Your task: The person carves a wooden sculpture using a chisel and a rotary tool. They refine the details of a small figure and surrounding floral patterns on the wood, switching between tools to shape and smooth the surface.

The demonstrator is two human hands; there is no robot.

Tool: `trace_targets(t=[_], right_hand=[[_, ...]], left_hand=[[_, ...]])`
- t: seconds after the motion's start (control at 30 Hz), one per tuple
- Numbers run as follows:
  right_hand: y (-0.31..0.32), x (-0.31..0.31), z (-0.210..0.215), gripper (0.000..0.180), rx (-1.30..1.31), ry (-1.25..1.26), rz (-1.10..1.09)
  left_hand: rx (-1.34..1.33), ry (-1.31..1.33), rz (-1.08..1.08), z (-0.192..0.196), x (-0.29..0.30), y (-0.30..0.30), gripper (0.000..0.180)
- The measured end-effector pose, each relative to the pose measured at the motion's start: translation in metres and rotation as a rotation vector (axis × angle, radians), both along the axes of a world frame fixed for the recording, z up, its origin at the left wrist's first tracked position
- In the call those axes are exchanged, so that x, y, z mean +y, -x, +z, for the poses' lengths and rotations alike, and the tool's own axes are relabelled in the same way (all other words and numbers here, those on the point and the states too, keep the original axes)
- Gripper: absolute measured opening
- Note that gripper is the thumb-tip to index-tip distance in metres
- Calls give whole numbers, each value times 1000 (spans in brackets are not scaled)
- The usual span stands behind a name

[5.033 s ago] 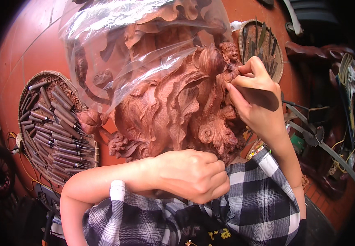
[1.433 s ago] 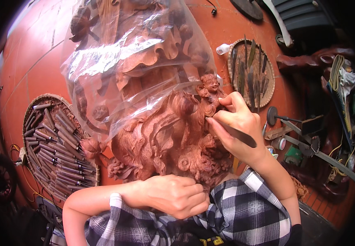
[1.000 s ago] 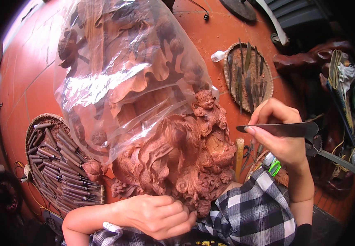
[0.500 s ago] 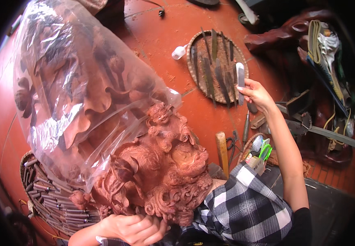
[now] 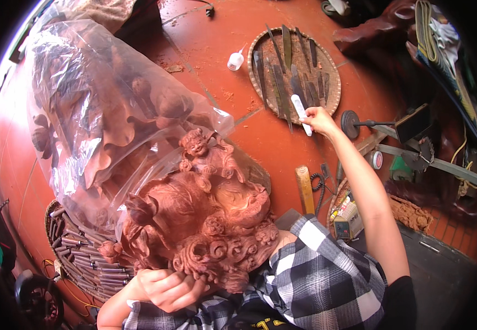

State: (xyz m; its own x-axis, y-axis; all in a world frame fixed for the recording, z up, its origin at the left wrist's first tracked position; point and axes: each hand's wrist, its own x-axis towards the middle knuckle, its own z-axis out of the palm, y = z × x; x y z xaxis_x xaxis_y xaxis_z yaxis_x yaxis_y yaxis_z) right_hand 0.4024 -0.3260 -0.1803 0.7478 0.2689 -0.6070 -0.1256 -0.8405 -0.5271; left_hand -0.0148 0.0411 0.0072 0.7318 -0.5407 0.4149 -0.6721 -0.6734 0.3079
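Right hand [image 5: 318,121] closed in a fingertip pinch on a flat, round-ended blade [image 5: 298,107], across the lower-right edge of the round woven tray [image 5: 339,82]; contact unclear. Dark blades [image 5: 287,47] crowd the tray; a slack pinch could drop the tool onto them, nicking edges. Left hand [image 5: 172,289] curled at the wooden carving's [image 5: 233,203] lower edge, hold unclear. Plastic sheeting [image 5: 90,110] covers its upper part.

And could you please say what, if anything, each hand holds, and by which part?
The right hand pinches a flat pale strip near its middle. The left hand is curled against the carving; whether it grips cannot be told.
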Motion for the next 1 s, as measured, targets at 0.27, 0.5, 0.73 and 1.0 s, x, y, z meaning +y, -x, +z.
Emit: trace_targets(t=[0.27,0.5,0.73,1.0], right_hand=[[-18,-30,-42,25,-257,182,-23],[-23,-13,32,21,-48,-333,-180],[71,106,218,20,384,-1340,92],[169,229,246,25,24,-506,493]], left_hand=[[-148,67,0,-7,5,-8,15],[-149,111,36,-14,1,6,15],[-179,184,-4,-22,-3,-3,14],[-179,208,41,-25,-7,3,15]])
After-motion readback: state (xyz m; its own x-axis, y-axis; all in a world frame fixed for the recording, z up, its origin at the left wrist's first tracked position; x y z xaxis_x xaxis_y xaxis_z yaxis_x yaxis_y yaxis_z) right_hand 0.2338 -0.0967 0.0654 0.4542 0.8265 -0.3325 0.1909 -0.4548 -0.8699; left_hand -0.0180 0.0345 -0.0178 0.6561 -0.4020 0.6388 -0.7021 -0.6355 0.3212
